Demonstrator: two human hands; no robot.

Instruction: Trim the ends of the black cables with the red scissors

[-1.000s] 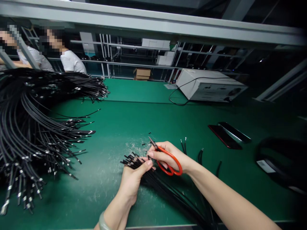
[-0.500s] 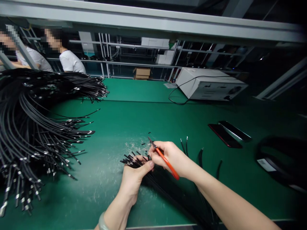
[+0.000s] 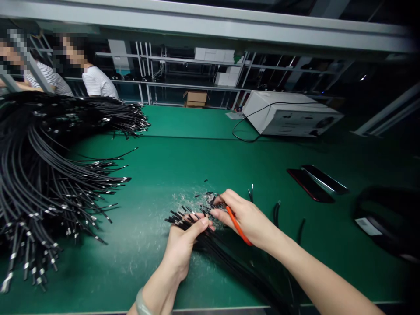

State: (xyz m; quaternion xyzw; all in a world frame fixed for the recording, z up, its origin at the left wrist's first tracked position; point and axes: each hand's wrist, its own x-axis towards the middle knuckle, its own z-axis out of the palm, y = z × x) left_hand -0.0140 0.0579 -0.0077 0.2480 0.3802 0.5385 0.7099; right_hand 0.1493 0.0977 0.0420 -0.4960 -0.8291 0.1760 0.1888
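Note:
My left hand (image 3: 185, 240) is closed around a bundle of black cables (image 3: 229, 259), whose cut ends fan out past the thumb to the upper left. Just right of those ends, my right hand (image 3: 239, 214) holds cutters with orange handles (image 3: 236, 223); the fingers cover most of the tool and its blades are hard to make out. Whether the right fingertips also pinch a cable end cannot be seen. Pale fibre scraps (image 3: 183, 199) and short black offcuts lie on the green mat around the cable ends.
A large heap of black cables (image 3: 49, 166) with silvery ends fills the left side. At the back right stands a white machine (image 3: 288, 114) with a black cord. Two phones (image 3: 311, 186) and a black coil (image 3: 387, 223) lie to the right. Two people (image 3: 98, 83) sit beyond the bench.
My right hand has moved slightly right, away from the cable ends, and the cutters have turned so their tip no longer shows clearly. My left hand keeps its grip on the bundle.

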